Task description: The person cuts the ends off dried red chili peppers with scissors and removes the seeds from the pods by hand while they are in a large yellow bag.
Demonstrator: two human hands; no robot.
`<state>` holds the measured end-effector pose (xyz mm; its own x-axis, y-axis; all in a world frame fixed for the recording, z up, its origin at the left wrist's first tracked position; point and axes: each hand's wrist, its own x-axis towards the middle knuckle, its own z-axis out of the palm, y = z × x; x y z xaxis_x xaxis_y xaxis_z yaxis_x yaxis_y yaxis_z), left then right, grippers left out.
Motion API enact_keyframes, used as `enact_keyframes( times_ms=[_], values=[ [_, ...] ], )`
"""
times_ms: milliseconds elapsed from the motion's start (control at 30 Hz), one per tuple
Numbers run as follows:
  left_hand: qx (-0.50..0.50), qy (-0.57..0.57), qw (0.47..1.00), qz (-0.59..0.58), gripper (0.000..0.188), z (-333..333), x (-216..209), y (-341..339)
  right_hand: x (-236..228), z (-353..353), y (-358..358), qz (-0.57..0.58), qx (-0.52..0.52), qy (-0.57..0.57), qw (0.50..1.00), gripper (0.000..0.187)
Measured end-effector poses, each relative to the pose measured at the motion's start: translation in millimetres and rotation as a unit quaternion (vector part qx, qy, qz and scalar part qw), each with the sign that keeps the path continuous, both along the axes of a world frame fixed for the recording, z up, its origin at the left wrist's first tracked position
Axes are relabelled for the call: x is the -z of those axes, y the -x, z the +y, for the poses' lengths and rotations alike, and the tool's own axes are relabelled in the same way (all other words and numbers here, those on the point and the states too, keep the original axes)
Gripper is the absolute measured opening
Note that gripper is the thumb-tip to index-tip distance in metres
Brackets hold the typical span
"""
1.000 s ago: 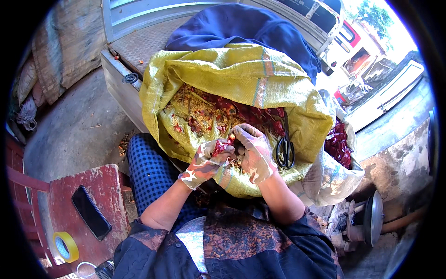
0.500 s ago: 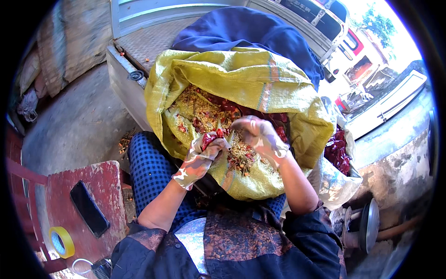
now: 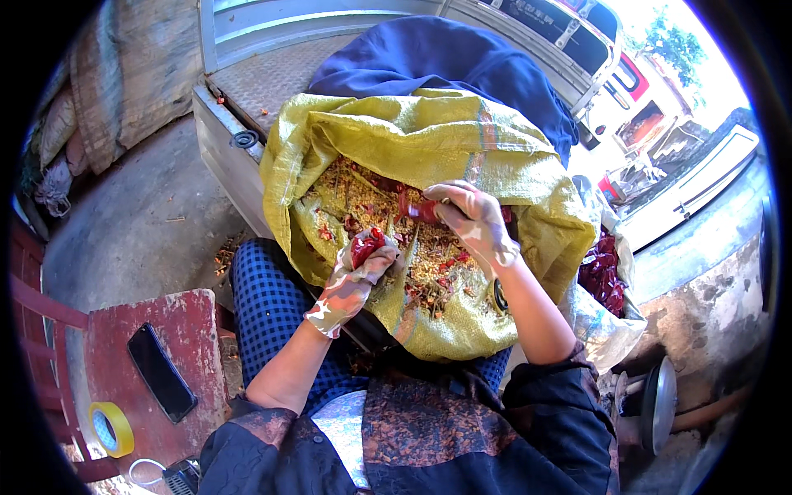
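A big yellow woven sack (image 3: 396, 140) lies open over my lap, its inside strewn with pale seeds and red chili scraps (image 3: 371, 202). My left hand (image 3: 355, 276), in a patterned cloth glove, is closed on a red dried chili (image 3: 365, 245) near the sack's front lip. My right hand (image 3: 474, 223), gloved the same way, is farther in and to the right, gripping another red chili piece (image 3: 422, 212). Black scissors (image 3: 498, 295) show partly under my right wrist.
A clear bag of red chilies (image 3: 601, 276) sits at the right. A red stool (image 3: 157, 346) on the left carries a black phone (image 3: 161, 371) and a roll of yellow tape (image 3: 111, 429). Behind the sack are a blue cloth (image 3: 445, 62) and a metal truck bed (image 3: 247, 91).
My right hand has lifted away from the left and moved up and right with a chili piece. The left hand keeps its chili in place. The view has tilted slightly.
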<state>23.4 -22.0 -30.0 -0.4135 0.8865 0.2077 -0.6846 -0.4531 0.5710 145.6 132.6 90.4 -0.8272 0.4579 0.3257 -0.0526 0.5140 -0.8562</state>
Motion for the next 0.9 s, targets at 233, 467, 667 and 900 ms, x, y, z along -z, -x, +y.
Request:
enact_keyframes(
  times_ms=[233, 467, 667, 900],
  values=[
    [-0.029, -0.095, 0.98, 0.17, 0.033, -3.3, -31.6, -1.7, -21.5, -29.3, -30.3, -0.145, -0.061, -0.362, 0.919, 0.031],
    [0.073, 0.064, 0.975, 0.199, 0.031, -10.3, -45.6, -8.6, -12.1, -30.2, -30.3, -0.121, -0.14, -0.426, 0.885, 0.04],
    [0.199, 0.026, 0.978, 0.056, 0.032, -16.5, -37.4, -8.0, -6.5, -54.8, -21.3, -0.076, -0.02, -0.369, 0.926, 0.033],
    [0.15, 0.038, 0.979, 0.135, 0.048, -8.9, -6.4, -10.2, 0.9, -68.9, -23.4, -0.122, 0.037, -0.313, 0.941, 0.01]
  ],
)
